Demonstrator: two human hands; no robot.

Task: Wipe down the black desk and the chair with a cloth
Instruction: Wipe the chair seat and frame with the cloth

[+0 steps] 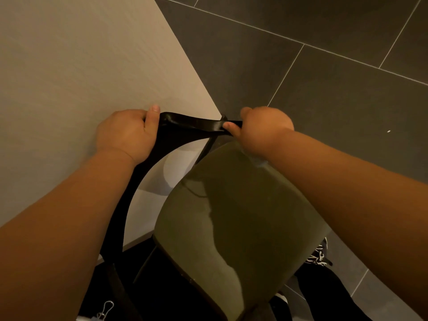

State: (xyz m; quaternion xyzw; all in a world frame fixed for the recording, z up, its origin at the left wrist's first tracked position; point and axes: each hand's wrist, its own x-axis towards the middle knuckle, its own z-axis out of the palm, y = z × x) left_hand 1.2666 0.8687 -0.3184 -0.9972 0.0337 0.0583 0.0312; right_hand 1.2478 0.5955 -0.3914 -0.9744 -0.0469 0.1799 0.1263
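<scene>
Here we hold the chair (231,216) at the edge of the floor (324,89) by the wall (69,66). Left hand (125,133) and right hand (261,128) both curl round its backrest (192,123), which runs left-right; open floor lies right.

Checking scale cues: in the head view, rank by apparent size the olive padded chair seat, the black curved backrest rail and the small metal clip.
1. olive padded chair seat
2. black curved backrest rail
3. small metal clip

Above the chair seat (231,216), the left hand (125,133) and right hand (261,128) hide most fingers behind the backrest (192,125); left of the seat, the bottom edge cuts off a metal clip (105,308)
</scene>
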